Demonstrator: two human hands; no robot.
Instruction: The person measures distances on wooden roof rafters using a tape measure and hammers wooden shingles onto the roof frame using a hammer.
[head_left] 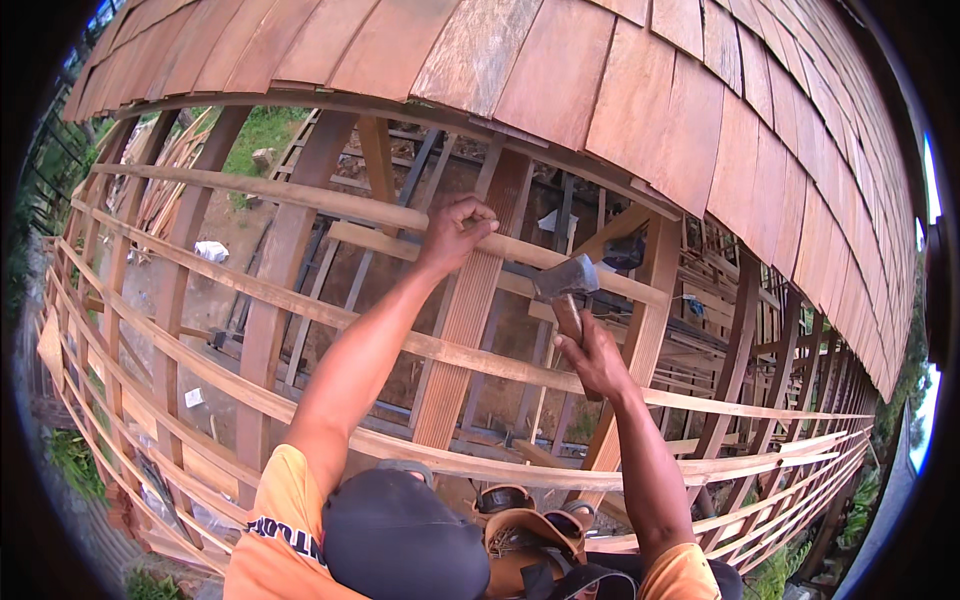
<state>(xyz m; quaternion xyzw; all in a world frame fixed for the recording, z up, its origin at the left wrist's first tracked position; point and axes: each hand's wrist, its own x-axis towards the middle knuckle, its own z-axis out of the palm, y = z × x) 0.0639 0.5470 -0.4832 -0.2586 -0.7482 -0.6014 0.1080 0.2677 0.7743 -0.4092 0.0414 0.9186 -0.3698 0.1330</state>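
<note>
My left hand (458, 235) is closed in a pinch at a wooden batten (350, 205), where the batten crosses a broad rafter (480, 290). Whatever sits between its fingertips is too small or hidden to make out. Lower and to the right, my right hand (597, 360) grips the wooden handle of a hammer (568, 310). Its broad, dark grey metal head overlaps the same batten in the view, a short way right of my left hand; whether they touch I cannot tell.
Overlapping reddish wood shingles (560, 70) cover the roof above. Several more battens (480, 360) cross the rafters below, with open gaps between them down to the ground. A brown leather tool pouch (535, 530) and a dark cap (405, 535) fill the lower edge.
</note>
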